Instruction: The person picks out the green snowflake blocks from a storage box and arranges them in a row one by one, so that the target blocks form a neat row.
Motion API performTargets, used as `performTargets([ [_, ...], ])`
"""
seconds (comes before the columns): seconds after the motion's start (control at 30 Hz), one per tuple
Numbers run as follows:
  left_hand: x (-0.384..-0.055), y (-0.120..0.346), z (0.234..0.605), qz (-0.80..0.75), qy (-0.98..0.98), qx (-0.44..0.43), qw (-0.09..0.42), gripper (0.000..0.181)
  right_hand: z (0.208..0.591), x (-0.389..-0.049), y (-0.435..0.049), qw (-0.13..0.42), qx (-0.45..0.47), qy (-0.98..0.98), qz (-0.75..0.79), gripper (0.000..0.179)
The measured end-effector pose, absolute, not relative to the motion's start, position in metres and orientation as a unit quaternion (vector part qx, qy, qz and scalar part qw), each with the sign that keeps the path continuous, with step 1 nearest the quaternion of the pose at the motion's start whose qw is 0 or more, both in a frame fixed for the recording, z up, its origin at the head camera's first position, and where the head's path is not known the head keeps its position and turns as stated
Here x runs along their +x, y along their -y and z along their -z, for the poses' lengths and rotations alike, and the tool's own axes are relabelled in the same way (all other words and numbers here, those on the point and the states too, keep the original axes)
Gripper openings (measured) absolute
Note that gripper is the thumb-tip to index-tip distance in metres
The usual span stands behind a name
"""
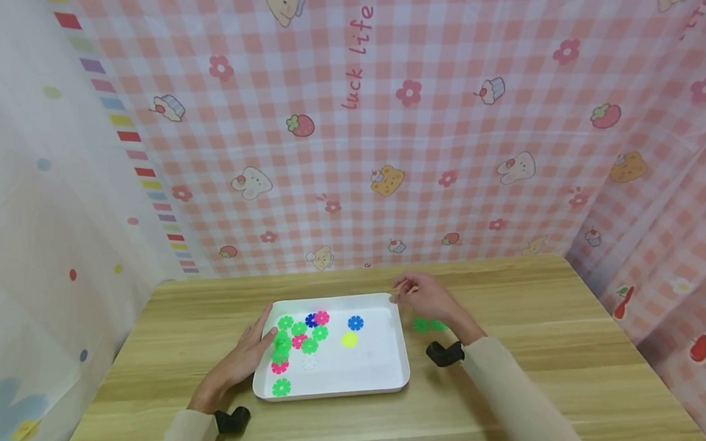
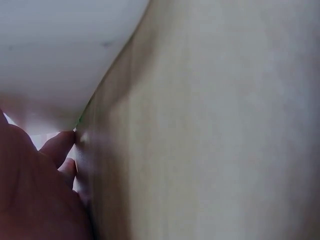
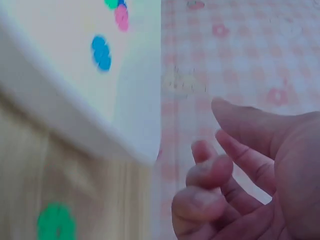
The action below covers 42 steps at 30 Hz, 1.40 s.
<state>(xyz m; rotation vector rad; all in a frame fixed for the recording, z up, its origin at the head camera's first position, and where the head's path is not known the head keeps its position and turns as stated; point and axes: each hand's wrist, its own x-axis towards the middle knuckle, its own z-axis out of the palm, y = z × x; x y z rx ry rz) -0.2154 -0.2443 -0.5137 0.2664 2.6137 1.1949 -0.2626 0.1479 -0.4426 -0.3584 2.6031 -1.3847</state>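
the left hand [image 1: 248,355] holds the tray [image 1: 364,370] at its left; the loose, empty right hand [image 1: 428,299] is near its far right corner.

Tray [image 1: 370,372]: plain white. Discs [image 1: 281,387]: green, pink, blue, yellow. Rear cloth [image 1: 472,132]: pink-and-white check, printed with strawberries [image 1: 303,125], flowers [image 1: 409,93], cupcakes [image 1: 493,91]. Table [image 1: 543,324]: light brown, wood-grained. Sleeves [image 1: 510,384]: beige. Wrist mounts [image 1: 445,354]: black.

Behind the wood-grain worktop [image 1: 567,343] hangs a pink-checked cloth [image 1: 350,143] printed with bears [image 1: 388,180], strawberries [image 1: 302,125], cupcakes [image 1: 492,91], flowers [image 1: 409,93] and the words "luck life" [image 1: 358,58]. A dotted white sheet [image 1: 50,244] hangs at left, creased pink drapery [image 1: 675,261] at right.
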Motion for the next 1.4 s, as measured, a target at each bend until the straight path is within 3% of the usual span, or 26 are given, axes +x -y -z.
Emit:
performTargets([
  [0.3, -0.216, 0.244, 0.513, -0.408, -0.899, 0.095, 0.127, 0.071, 0.435, -0.273, -0.097, 0.154, -0.162, -0.856, 0.467, 0.029],
  [0.73, -0.216, 0.245, 0.513, -0.415, -0.896, 0.09, 0.129, 0.069, 0.456, -0.278, -0.054, 0.225, -0.19, -0.839, 0.457, 0.035],
  [1.03, -0.216, 0.244, 0.514, -0.416, -0.896, 0.089, 0.128, 0.069, 0.47, -0.274, -0.03, 0.247, -0.188, -0.846, 0.433, 0.028],
  [1.4, -0.217, 0.244, 0.515, -0.412, -0.898, 0.088, 0.129, 0.069, 0.484, -0.27, -0.017, 0.224, -0.188, -0.864, 0.41, 0.023],
])
